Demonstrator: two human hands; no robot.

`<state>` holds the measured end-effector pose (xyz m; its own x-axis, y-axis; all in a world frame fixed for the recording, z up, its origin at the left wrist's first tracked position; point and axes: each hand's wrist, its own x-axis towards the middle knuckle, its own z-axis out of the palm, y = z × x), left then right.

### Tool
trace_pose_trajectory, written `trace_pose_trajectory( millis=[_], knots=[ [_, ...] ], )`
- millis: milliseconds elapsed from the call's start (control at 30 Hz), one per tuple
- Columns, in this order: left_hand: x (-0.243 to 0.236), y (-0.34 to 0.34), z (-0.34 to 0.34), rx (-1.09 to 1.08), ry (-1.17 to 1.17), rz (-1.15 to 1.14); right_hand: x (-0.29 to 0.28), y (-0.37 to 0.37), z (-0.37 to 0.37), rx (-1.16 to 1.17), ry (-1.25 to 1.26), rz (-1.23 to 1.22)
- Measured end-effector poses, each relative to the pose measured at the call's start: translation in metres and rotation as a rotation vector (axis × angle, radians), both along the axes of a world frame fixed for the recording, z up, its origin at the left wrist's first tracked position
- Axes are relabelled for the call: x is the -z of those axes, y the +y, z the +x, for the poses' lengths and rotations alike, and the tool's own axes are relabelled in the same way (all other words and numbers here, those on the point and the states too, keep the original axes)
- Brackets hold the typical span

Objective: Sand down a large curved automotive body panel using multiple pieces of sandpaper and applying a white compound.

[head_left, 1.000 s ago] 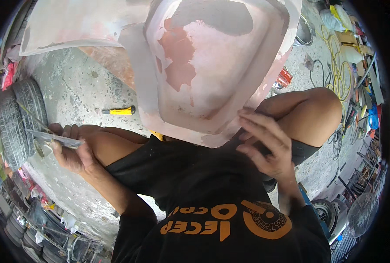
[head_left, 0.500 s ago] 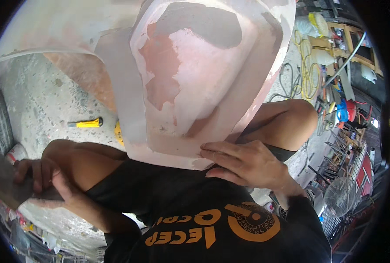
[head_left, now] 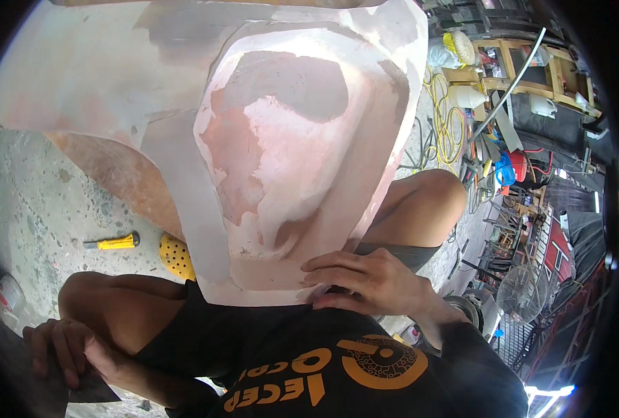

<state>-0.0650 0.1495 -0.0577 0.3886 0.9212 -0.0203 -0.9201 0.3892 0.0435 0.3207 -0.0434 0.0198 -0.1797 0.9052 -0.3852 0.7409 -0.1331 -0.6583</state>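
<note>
With left hand closed, holding a dark sheet; with right hand half-curled, touching the pale panel near its corner; cannot tell if gripping.

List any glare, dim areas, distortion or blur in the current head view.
Head view: glare around the bright light at lower right; head view: blackened corners, with fisheye bending toward the rim; head view: the left hand and the dark sheet it holds look dim and soft, while the yellow utility knife reads fairly clear.

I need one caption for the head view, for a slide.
Right hand at the near edge of a patchy panel, left hand holding a dark sheet.
</note>
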Motion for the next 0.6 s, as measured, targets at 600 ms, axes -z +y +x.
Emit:
trace_pose_trajectory(
  millis=[600],
  knots=[
    [0.006, -0.044, 0.018, -0.150, 0.842, 0.274, 0.002, -0.045, 0.015, 0.878, 0.288, 0.275]
  ],
)
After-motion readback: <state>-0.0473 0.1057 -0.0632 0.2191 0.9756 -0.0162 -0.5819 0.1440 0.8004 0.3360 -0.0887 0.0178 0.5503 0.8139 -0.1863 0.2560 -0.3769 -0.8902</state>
